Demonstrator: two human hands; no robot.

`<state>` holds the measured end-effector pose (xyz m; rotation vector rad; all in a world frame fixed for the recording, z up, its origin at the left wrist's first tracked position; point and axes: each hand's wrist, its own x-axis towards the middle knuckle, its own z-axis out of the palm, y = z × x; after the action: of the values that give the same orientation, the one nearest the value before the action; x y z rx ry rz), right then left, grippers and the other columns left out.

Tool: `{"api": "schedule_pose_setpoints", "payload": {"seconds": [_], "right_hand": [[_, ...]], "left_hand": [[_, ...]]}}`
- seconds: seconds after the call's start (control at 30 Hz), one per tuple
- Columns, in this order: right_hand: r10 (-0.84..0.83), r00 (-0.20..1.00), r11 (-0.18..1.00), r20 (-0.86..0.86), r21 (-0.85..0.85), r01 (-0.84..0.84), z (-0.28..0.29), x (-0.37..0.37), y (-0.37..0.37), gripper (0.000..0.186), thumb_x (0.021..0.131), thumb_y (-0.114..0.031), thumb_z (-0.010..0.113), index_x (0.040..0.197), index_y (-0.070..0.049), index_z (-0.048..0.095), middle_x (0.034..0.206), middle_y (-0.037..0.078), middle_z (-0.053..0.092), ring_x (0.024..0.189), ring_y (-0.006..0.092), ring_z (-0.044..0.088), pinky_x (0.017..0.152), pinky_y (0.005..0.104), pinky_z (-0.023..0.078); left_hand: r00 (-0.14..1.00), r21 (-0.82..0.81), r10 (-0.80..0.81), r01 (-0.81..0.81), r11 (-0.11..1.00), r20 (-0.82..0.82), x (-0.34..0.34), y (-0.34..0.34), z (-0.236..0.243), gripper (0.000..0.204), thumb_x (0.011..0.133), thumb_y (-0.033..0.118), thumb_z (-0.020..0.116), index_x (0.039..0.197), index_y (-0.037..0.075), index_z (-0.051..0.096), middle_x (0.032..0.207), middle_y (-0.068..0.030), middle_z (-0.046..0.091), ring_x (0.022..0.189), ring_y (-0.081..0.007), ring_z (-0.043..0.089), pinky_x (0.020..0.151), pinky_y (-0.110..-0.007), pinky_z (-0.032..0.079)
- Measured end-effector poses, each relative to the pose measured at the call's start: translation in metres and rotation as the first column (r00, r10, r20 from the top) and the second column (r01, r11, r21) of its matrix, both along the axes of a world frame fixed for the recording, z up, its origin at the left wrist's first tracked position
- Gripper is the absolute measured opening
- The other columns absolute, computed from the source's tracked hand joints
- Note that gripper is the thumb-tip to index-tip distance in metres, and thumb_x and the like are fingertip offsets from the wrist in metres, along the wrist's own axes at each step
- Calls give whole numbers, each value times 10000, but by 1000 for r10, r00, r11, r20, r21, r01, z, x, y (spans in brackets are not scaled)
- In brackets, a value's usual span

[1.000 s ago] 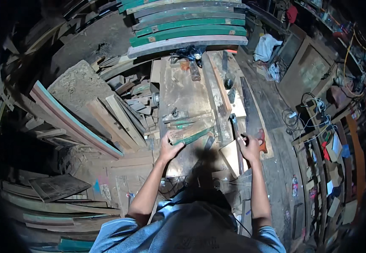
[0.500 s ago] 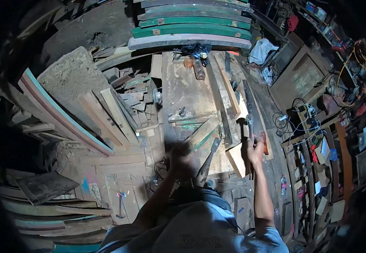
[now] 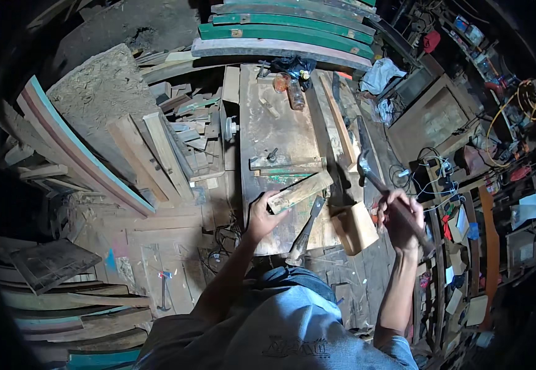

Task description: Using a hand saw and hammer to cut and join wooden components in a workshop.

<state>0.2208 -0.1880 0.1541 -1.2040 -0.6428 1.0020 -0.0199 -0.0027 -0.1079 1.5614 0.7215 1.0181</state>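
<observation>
My left hand grips the near end of a short wooden block, which lies slanted over the workbench. In my right hand is a hammer, its fingers wrapped round the dark handle. The hammer's metal head points away from me, above the right side of the bench. Between my hands a long dark tapering tool lies near the bench's front edge; its kind is unclear. A thick pale wood block sits just left of my right hand.
A glass jar and a bottle stand at the bench's far end. Long boards are stacked beyond it. Planks lean at left; another hammer lies on the floor. Cables and crowded shelves are at right.
My right hand has lifted the hammer and shifted right and slightly upward in view. My left hand has moved up onto the near end of the wooden block. The view has shifted a little.
</observation>
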Motion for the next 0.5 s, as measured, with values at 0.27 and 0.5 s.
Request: {"api": "schedule_pose_setpoints", "payload": {"seconds": [0.27,0.5], "right_hand": [[-113,838,961,534,-154,228,11,-22,35,196,1100,-272,489,1080,-91,563,834,0,505,710,62,454,650,251,415],[-385,714,916,585,147,374,-60,-47,115,379,1079,-315,537,777,-96,473,710,-54,460,644,42,401,561,246,307]], "left_hand": [[999,-41,3,-5,999,-52,0,0,5,514,730,118,889,1165,13,638,1007,-128,742,920,-151,709,842,-312,559],[985,-43,9,-17,999,-171,-2,1,-18,563,717,189,920,1153,13,610,1047,-174,735,951,-254,733,854,-365,567]]}}
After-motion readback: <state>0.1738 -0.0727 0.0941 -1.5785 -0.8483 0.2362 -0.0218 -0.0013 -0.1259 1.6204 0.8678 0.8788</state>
